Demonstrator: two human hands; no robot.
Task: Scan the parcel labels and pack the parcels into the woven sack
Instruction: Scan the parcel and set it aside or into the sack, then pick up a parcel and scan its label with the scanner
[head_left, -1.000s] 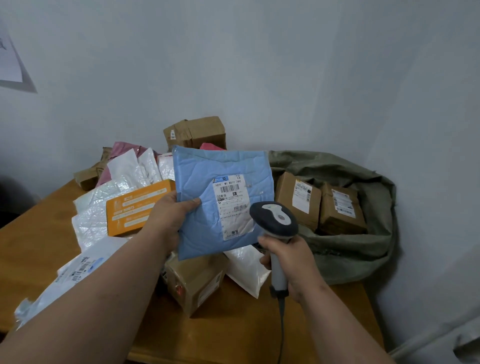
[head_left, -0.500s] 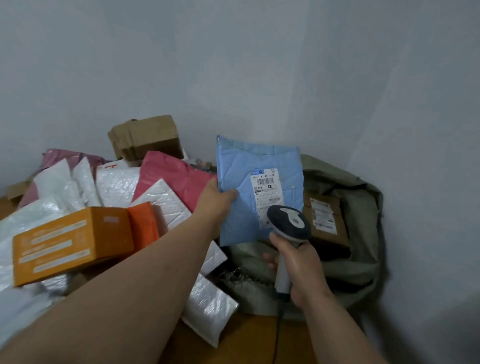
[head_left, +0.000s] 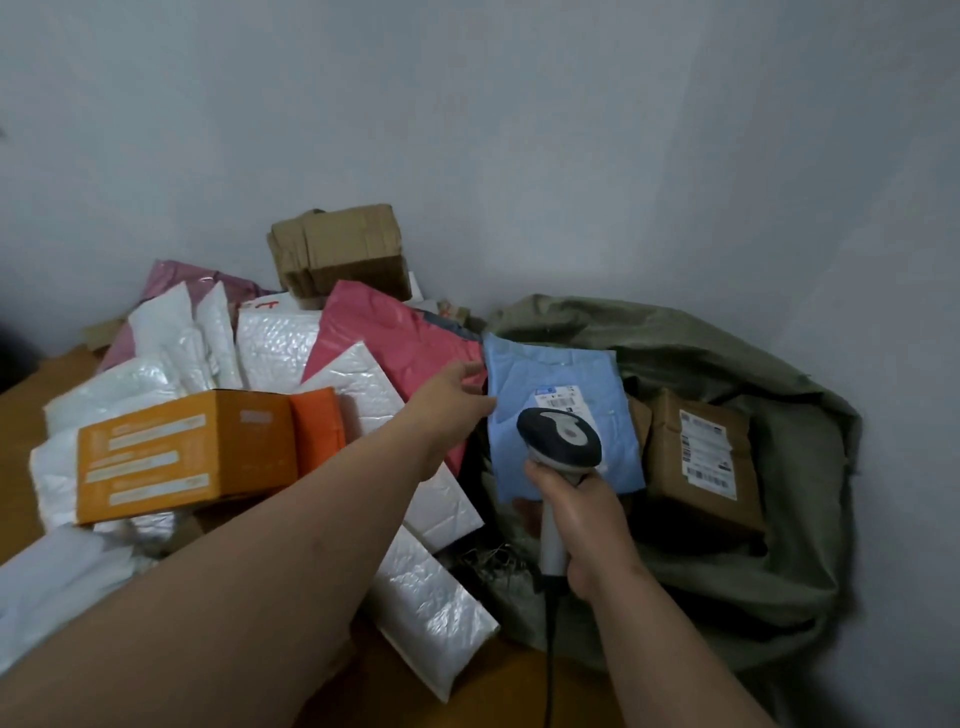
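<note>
While you stand over a wooden table (head_left: 36, 384) in a pale-walled corner, the olive woven sack (head_left: 737, 587) slumps open at the right, the largest thing in view. Inside it lie at least two brown labelled parcels (head_left: 701, 462), so packing looks partly done. Much seems left: a heap at the left holds white padded mailers (head_left: 431, 608), a pink mailer (head_left: 384, 338), an orange box (head_left: 187, 452) and a brown carton (head_left: 337, 249) at the back by the wall. Over the sack's mouth sits the blue parcel (head_left: 550, 374), label up; your left hand (head_left: 452, 395) touches its left edge, though whether the fingers pinch it cannot be told. Your right hand (head_left: 582, 514) is wrapped around the grip of a corded scanner (head_left: 561, 441), whose head covers part of the label. The mailers crowd the sack's near edge, and the scanner cord trails towards you.
</note>
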